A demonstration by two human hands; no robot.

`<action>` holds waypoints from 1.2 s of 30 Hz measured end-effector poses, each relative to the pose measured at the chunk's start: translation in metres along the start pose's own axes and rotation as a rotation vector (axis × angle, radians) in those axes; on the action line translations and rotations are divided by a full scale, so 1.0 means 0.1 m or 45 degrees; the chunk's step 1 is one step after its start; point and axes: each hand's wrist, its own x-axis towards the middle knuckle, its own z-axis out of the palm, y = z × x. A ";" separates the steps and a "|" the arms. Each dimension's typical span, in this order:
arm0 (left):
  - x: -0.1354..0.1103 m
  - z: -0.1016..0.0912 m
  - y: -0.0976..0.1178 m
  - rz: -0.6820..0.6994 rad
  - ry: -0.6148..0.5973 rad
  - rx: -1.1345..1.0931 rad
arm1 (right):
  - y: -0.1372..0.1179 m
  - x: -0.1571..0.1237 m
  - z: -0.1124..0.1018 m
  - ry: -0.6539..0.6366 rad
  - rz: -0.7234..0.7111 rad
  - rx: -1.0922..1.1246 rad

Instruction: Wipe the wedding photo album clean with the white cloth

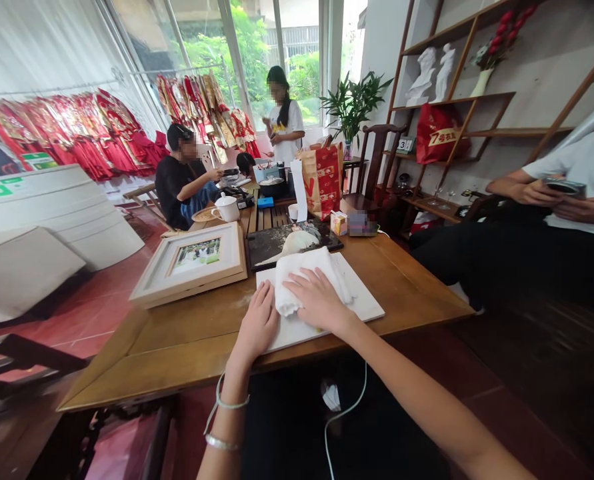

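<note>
A flat white board (367, 303) lies on the wooden table (177, 340) in front of me. On top of it is a folded white towel (307, 263). My right hand (317, 297) rests on the towel with its fingers spread, pressing it against the board. My left hand (261, 317) lies at the board's left edge, fingers stretched out and holding nothing. Just behind the board is a dark photo panel (267, 247) with a pale area in it. To the left sits a framed picture (197, 257) with a light wooden frame.
Farther back on the table are a white teapot (227, 208), a red and brown paper bag (321, 180), a small box (339, 223) and a dark pan (271, 185). Three people are around the table. A white cable (347, 407) hangs near my lap.
</note>
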 end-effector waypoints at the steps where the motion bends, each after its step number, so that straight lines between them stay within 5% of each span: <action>1: 0.00 0.00 0.00 0.003 -0.003 -0.002 | 0.02 0.07 0.00 -0.004 0.014 -0.013; 6: 0.00 -0.02 0.03 -0.023 -0.027 0.000 | 0.01 0.08 -0.01 0.009 0.002 -0.065; 18: 0.01 -0.02 0.10 -0.092 -0.007 0.002 | -0.20 -0.95 -0.20 -0.120 -0.184 0.127; 22: 0.01 -0.03 0.10 -0.081 -0.018 0.008 | -0.07 -0.81 -0.23 -0.144 -0.179 0.213; 31: 0.00 -0.03 0.07 -0.049 -0.013 0.010 | 0.18 0.00 -0.05 -0.013 0.022 0.127; 36: 0.00 -0.01 0.08 -0.051 0.014 -0.010 | 0.15 -0.04 -0.04 0.017 0.015 0.060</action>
